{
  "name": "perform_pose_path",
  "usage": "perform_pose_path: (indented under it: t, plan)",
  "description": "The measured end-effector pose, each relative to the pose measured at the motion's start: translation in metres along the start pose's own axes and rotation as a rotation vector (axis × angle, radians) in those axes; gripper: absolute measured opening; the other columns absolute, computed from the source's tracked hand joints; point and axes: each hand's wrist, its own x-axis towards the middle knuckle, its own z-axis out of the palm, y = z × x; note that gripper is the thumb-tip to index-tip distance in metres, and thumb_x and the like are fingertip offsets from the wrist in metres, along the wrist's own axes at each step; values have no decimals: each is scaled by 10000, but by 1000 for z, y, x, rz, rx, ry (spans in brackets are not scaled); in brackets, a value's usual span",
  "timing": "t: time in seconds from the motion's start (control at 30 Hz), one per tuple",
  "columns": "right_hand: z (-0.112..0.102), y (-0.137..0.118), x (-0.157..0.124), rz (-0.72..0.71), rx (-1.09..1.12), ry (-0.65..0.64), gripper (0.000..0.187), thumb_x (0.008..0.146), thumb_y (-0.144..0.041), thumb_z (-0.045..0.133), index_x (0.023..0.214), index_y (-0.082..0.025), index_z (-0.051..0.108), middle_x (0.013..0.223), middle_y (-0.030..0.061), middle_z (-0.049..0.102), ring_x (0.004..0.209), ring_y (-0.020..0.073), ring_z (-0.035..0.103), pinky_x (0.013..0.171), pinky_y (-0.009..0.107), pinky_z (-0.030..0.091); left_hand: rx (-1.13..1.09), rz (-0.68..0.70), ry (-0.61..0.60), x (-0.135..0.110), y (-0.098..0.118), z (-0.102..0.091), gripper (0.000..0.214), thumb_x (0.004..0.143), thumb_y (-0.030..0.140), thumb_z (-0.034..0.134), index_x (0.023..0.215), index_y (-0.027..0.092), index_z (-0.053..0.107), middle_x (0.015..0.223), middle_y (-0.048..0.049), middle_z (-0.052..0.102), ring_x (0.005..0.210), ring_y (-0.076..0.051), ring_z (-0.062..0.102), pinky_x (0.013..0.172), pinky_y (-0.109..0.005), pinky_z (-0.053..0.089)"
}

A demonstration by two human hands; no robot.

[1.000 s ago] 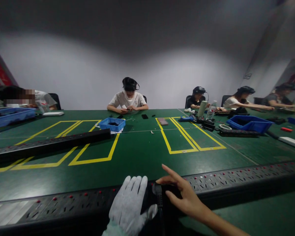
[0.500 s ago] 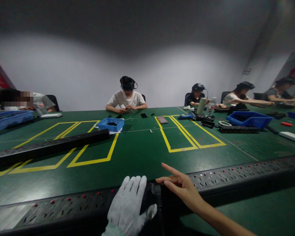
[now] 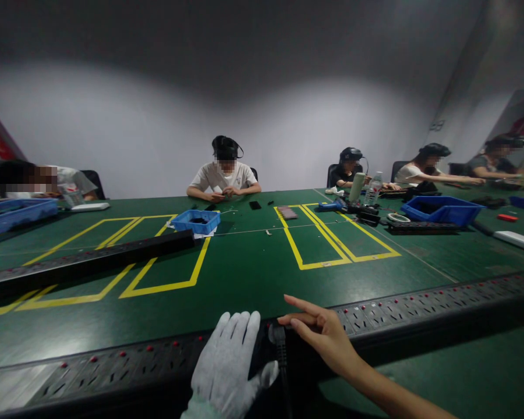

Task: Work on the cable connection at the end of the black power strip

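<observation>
A long black power strip (image 3: 135,372) with several sockets and small red parts runs across the near side of the table. My left hand (image 3: 227,364), in a whitish glove, lies flat over its middle with the fingers stretched out. Just right of the glove, a black plug (image 3: 278,336) sits at the strip, its cord running down toward me. My bare right hand (image 3: 323,331) hovers by the plug, fingers apart and index finger extended. Its thumb and another fingertip are close to the plug's top; whether they touch it I cannot tell.
Another black power strip (image 3: 91,259) lies at the left on the green table (image 3: 244,273). Beyond are a small blue bin (image 3: 196,222), yellow tape rectangles and a larger blue bin (image 3: 441,210). A bottle (image 3: 373,189) stands at the right. Several people sit around the far side.
My right hand's index finger has dipped slightly and moved a little left. My left hand, the plug and the strip stay where they were.
</observation>
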Motion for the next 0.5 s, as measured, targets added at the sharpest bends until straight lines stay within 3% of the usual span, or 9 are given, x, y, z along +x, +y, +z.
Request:
perform_pose_path:
  t: [0.5]
  plan:
    - [0,2,0,-28,-21,-12,459,798,-227,506,1253,-182,543,976,57,722,901,190,672,790,334,503,1,7,-10,-1,-1,1,709,803,655,452,1226,90,528,1153,-137,620,1076,-282,554,974,-455,370]
